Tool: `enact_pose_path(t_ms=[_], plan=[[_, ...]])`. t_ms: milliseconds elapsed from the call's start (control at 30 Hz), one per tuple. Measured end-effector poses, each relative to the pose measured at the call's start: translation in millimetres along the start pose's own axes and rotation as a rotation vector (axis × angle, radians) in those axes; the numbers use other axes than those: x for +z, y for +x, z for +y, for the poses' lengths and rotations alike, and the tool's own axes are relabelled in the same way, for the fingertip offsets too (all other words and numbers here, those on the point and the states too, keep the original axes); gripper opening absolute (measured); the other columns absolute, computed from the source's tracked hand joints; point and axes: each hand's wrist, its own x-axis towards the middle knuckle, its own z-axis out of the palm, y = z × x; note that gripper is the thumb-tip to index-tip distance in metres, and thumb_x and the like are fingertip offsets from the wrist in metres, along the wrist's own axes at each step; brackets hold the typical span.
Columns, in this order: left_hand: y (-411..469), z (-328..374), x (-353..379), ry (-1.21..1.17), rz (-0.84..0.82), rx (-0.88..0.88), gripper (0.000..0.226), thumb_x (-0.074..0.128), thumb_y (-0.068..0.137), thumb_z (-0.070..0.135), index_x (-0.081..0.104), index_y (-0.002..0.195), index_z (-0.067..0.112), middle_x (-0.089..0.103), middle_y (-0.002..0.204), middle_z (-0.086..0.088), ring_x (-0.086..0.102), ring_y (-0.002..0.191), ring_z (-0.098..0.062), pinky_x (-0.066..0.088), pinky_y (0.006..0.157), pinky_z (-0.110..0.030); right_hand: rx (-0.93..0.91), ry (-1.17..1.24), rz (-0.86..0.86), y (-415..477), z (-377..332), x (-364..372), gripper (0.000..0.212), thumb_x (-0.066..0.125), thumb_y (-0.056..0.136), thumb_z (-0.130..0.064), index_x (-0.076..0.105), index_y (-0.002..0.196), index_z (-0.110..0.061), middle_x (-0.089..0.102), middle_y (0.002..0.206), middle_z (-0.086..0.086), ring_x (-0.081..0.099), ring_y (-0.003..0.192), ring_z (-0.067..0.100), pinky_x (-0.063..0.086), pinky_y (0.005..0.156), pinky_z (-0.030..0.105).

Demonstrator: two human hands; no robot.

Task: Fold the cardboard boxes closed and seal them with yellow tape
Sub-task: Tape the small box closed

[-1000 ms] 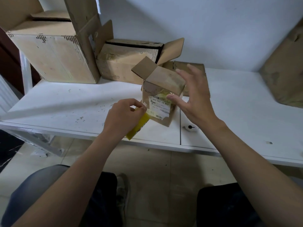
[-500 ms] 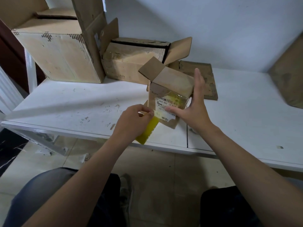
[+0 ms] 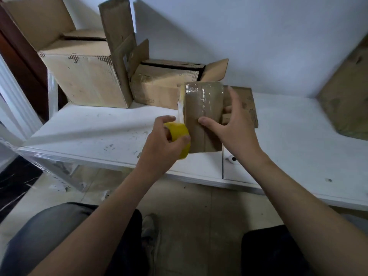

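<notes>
Left grip [image 3: 161, 145] around glossy yellow tape roll [image 3: 178, 132] — right grip [image 3: 237, 132] around creased cardboard box [image 3: 203, 108].

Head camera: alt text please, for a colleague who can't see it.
A person's left hand grips a yellow tape roll, its strip stretched up to a small cardboard box held by the right hand at a white table. Larger open boxes stand behind.

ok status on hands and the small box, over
Left hand grips yellow tape roll. Right hand holds small brown cardboard box, tape strip running to its top corner. Nothing in the way.
</notes>
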Motion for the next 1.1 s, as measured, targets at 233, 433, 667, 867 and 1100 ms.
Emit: enact_pose_path(t_ms=[233, 433, 667, 867, 1100], plan=[[5.7, 9.9, -24.2, -0.083, 0.177, 0.035, 0.054, 0.079, 0.086, 0.035, 0.045, 0.128, 0.035, 0.054, 0.111, 0.012, 0.063, 0.089, -0.001, 0.052, 0.06, -0.012, -0.039, 0.107, -0.1, -11.7, -22.0, -15.2, 0.031, 0.069, 0.091, -0.044, 0.071, 0.121, -0.037, 0.064, 0.123, -0.012, 0.066, 0.09, 0.005, 0.059, 0.058, 0.025], [10.5, -5.3, -11.6, 0.154, 0.036, -0.011, 0.061, 0.082, 0.081, 0.039, 0.048, 0.131, 0.033, 0.049, 0.119, 0.011, 0.055, 0.1, -0.012, 0.047, 0.076, -0.023, -0.012, -0.136, -0.239, -15.9, -4.0, -12.9, 0.038, 0.074, 0.088, -0.039, 0.071, 0.125, -0.03, 0.056, 0.108, -0.019, 0.066, 0.066, 0.006, 0.045, 0.045, 0.009], [17.5, -26.5, 8.0, 0.228, 0.018, -0.057, 0.063, 0.082, 0.082, 0.032, 0.046, 0.133, 0.03, 0.048, 0.114, 0.007, 0.05, 0.102, -0.019, 0.048, 0.083, -0.035, 0.053, -0.211, -0.372, -16.2, 16.2, 5.7, 0.053, 0.074, 0.089, -0.04, 0.061, 0.139, -0.031, 0.055, 0.142, -0.008, 0.056, 0.101, 0.011, 0.048, 0.091, 0.028], [36.4, -26.9, 15.3, 0.16, 0.036, -0.085, 0.061, 0.08, 0.085, 0.029, 0.047, 0.135, 0.025, 0.05, 0.123, 0.003, 0.048, 0.105, -0.016, 0.046, 0.087, -0.034, 0.096, -0.045, -0.353, -9.9, 24.6, 14.0, 0.051, 0.069, 0.094, -0.037, 0.059, 0.142, -0.024, 0.05, 0.146, -0.007, 0.056, 0.122, 0.018, 0.051, 0.102, 0.035], [45.6, -7.5, 0.9, -0.053, 0.119, -0.286, 0.045, 0.075, 0.088, 0.024, 0.051, 0.125, 0.032, 0.046, 0.122, 0.004, 0.05, 0.109, -0.022, 0.046, 0.08, -0.034, 0.078, -0.066, -0.483, -6.4, 32.6, 15.5, 0.09, 0.085, 0.075, -0.048, 0.043, 0.153, -0.029, 0.043, 0.14, -0.011, 0.047, 0.123, 0.012, 0.05, 0.098, 0.028]])
